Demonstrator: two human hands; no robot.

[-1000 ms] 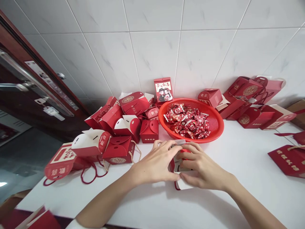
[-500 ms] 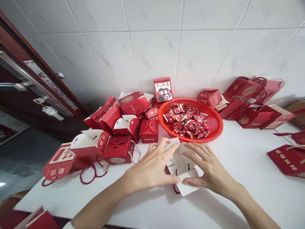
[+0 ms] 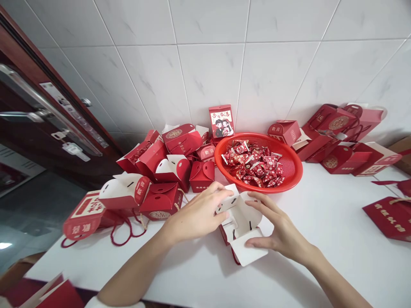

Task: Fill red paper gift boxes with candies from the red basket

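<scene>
box (image 3: 240, 214) now wider open, inside exposed | left hand (image 3: 195, 214) curled, grip unclear | right hand (image 3: 285, 231) spread, thumb at near flap (image 3: 249, 253)

The basket (image 3: 293, 171) at centre right was glossy red plastic with perforated walls, and the candy wrappers (image 3: 257, 169) inside it had a shiny, crinkled finish. The open box (image 3: 240, 214) at lower centre looked like smooth, matt white card inside. At upper left, the door handle (image 3: 48, 107) was polished metal.
</scene>
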